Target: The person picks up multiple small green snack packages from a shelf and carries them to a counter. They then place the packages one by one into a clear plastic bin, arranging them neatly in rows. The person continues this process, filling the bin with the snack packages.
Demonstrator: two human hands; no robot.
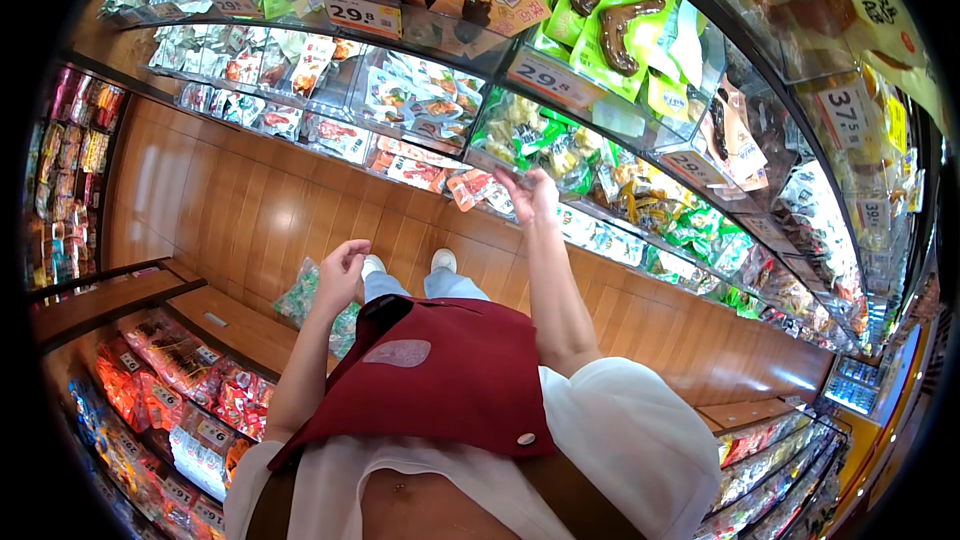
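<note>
My right hand [532,198] reaches forward to the lower edge of the shelving, its fingers apart and nothing visible in them. Close to its fingertips are red-and-white packets [470,189] and a clear bin of green-and-clear snack bags [540,140]. My left hand [345,265] hovers over the floor near my left shoe, fingers loosely bent and apart, with no held thing showing. Beside my left forearm is a clear plastic bag with green contents [297,295], partly hidden by the arm; whether it hangs or lies on the floor I cannot tell.
Tiered shelves with clear bins of packaged snacks run across the front and right, with green pouches [630,25] on the upper tier and price tags [362,15] along the edges. Behind me on the left stands a rack of red packets [165,405]. The floor [250,200] is wooden.
</note>
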